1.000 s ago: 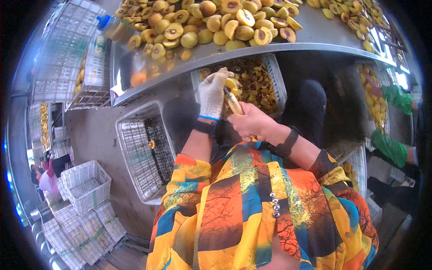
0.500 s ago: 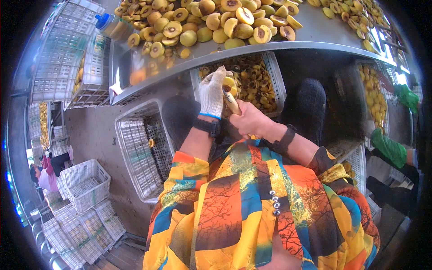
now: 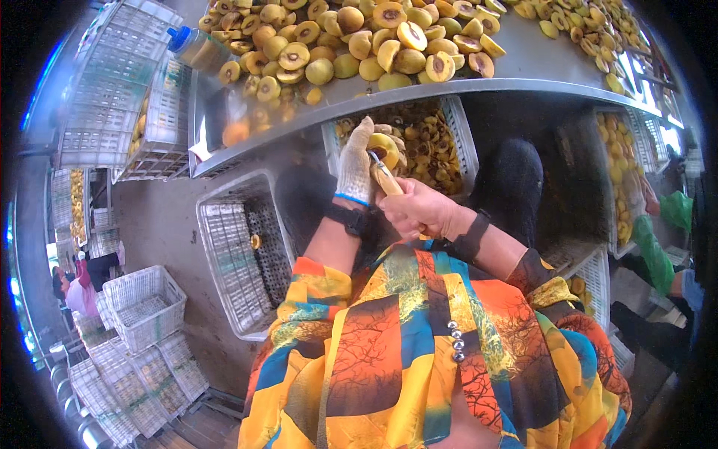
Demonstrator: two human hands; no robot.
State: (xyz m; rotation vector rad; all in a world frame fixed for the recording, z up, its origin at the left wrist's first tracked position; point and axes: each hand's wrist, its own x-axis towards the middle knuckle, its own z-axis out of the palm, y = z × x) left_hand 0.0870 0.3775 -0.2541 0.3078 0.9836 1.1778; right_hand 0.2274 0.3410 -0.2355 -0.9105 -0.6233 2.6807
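Note:
My left hand [image 3: 354, 170], in a white knitted glove with a blue cuff edge, is closed around a yellow peach half [image 3: 389, 145]. My bare right hand [image 3: 420, 209] grips a wooden-handled pitting knife [image 3: 385, 178]. Its metal tip is at the cut face of the fruit; how deep it sits is hard to see. Below both hands stands a white crate [image 3: 465, 138] filled with yellow and brown peach pieces. On the metal table beyond lies a large pile of halved peaches [image 3: 321, 60], many with the pit side up.
A white crate [image 3: 213, 258] with one fruit piece inside stands on the floor to my left. Stacked crates [image 3: 112, 97] rise beside the table's left end, near a blue-capped bottle [image 3: 200, 49]. At right are a crate of fruit [image 3: 617, 179] and a person's green sleeves [image 3: 654, 254].
My left hand has turned the peach half slightly, so more of the fruit shows. The knife and right hand have shifted a little. The whole view has moved slightly.

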